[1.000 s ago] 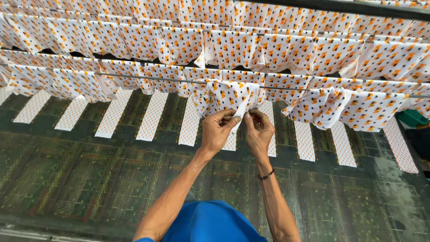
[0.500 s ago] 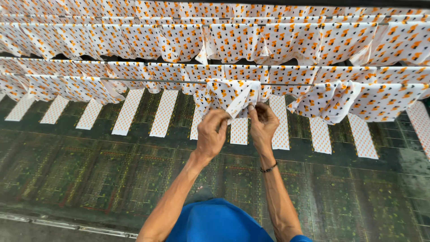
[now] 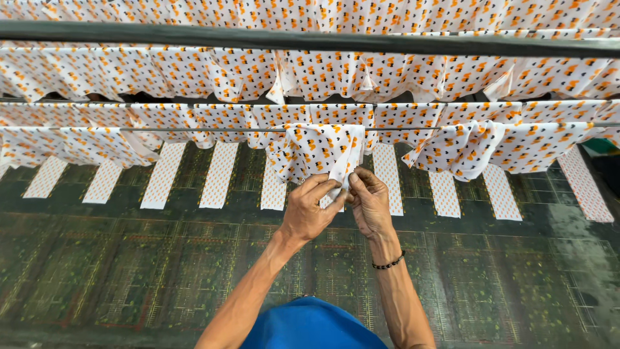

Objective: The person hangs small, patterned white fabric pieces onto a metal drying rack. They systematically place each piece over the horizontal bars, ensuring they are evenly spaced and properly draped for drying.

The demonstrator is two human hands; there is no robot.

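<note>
A bunched piece of white cloth printed with small orange and black shapes [image 3: 320, 152] hangs from a thin rail [image 3: 194, 129] in front of me. My left hand [image 3: 310, 210] pinches its lower edge with fingers closed. My right hand [image 3: 369, 201], with a dark bead bracelet on the wrist, grips the same hanging edge right beside the left. Both hands touch the cloth at about the same spot, just under the bunch.
More of the same printed cloth hangs in rows on a thick dark bar [image 3: 323, 40] above and on the thin rail to both sides. Printed strips [image 3: 219, 173] lie in a row on the long dark green table [image 3: 129, 271] below.
Both hands have come down slightly and closer together on the cloth's lower edge. The view has shifted, so the hanging rows sit lower and nearer.
</note>
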